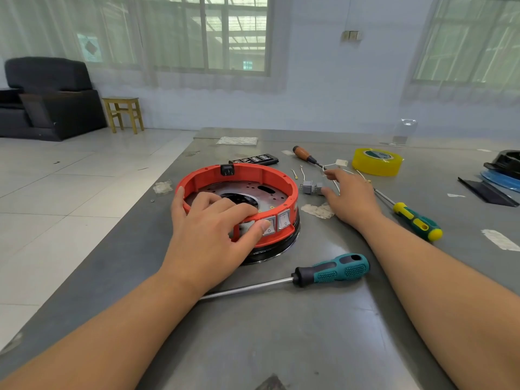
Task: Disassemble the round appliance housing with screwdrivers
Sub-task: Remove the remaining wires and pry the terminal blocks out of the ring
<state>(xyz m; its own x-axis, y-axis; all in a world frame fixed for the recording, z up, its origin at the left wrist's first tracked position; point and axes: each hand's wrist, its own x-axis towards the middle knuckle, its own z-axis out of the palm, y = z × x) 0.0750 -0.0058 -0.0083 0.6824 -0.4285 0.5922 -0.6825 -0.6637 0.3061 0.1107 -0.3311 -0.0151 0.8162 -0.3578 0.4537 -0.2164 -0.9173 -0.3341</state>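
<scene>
On the surface, I'm gripping the half-stripped red housing ring left-handed, two rocker switches remaining, right hand loosely open over removed switches.

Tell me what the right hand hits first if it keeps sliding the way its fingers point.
Probably the loose white wires at the right hand fingertips, then the wooden-handled screwdriver just beyond. The small grey switch sits beside the thumb, slightly off that line. Depth is uncertain.

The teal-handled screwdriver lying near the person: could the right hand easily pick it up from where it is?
Probably yes. The teal-handled screwdriver lies bare on the table between both forearms, nothing covering its handle. The right hand rests further back by the small grey switch parts, so it would only need pulling back.
</scene>
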